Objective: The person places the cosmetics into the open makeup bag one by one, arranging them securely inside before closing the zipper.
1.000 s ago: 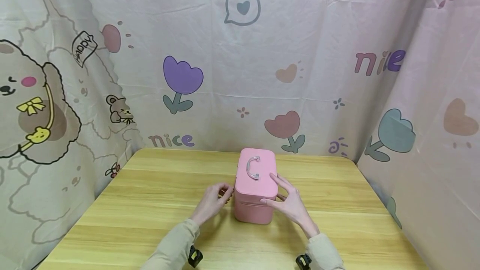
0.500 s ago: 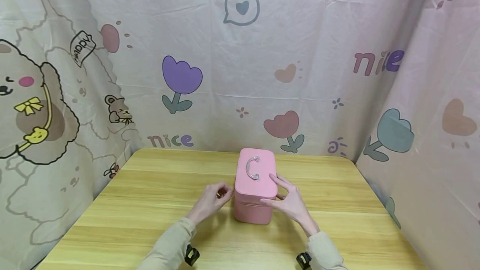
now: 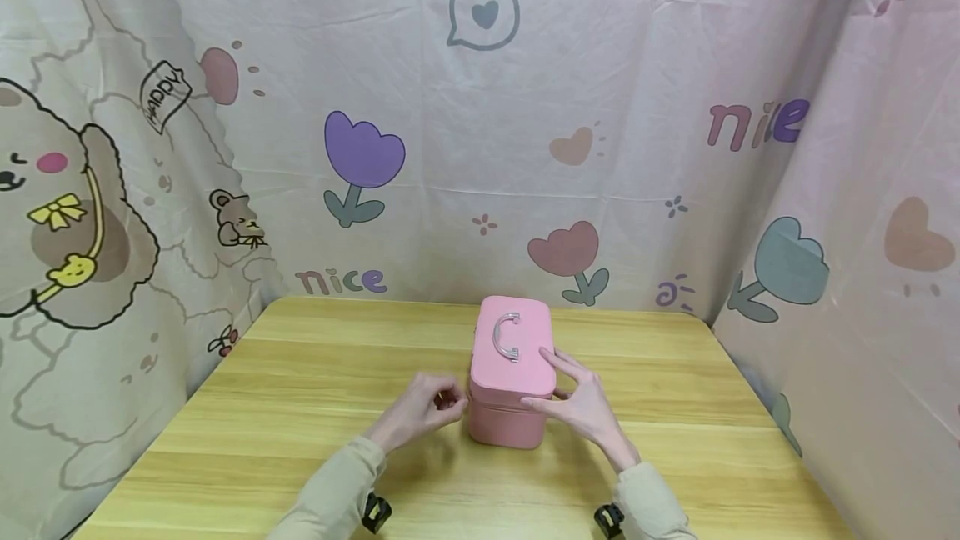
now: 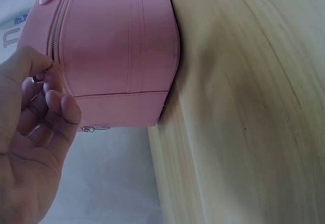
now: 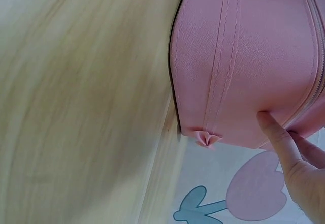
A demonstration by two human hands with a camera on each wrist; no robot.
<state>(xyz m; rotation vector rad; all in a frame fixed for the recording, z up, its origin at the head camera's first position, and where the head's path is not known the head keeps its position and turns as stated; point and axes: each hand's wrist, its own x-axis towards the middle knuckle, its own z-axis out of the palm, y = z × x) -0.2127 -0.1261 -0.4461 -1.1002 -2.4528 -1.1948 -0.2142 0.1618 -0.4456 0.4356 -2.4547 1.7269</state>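
Observation:
A pink vanity case [image 3: 512, 423] with a silver carrying handle [image 3: 504, 337] on its lid stands upright on the wooden table. At its near left corner, my left hand [image 3: 431, 408] pinches a small zipper pull [image 4: 38, 78] between thumb and index finger. The zipper [image 4: 57, 28] runs round the case below the lid. My right hand [image 3: 585, 411] rests against the near right corner with long, spread fingers, some on the lid's edge. In the right wrist view, a fingertip [image 5: 264, 117] presses the case's side below the zipper.
The wooden table [image 3: 300, 357] extends on both sides of the case. A patterned cloth [image 3: 465, 107] hangs behind it and along both sides. A pink bow [image 5: 206, 138] sits low on the case, and a metal piece [image 4: 95, 129] hangs on another side.
My left hand has slid toward the near left corner of the case, along its left side. The right hand and the case have stayed in place.

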